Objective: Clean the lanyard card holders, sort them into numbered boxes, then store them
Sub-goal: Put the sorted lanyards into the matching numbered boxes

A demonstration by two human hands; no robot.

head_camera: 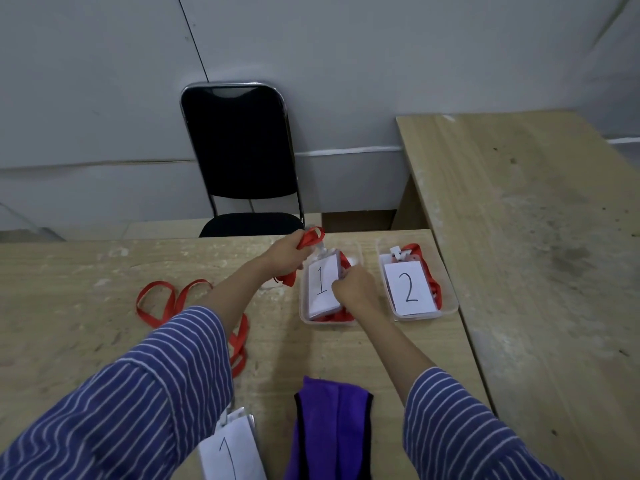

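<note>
Left hand (284, 255) is gripping the red strap (311, 236), right hand (354, 287) pinching holder 1's (322, 285) edge, settling it into the box (304, 315) beneath. Light, stiff plastic; floppy strap needs bunching.

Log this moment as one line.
left hand: grips red lanyard | right hand: holds card holder 1 | over box
</note>
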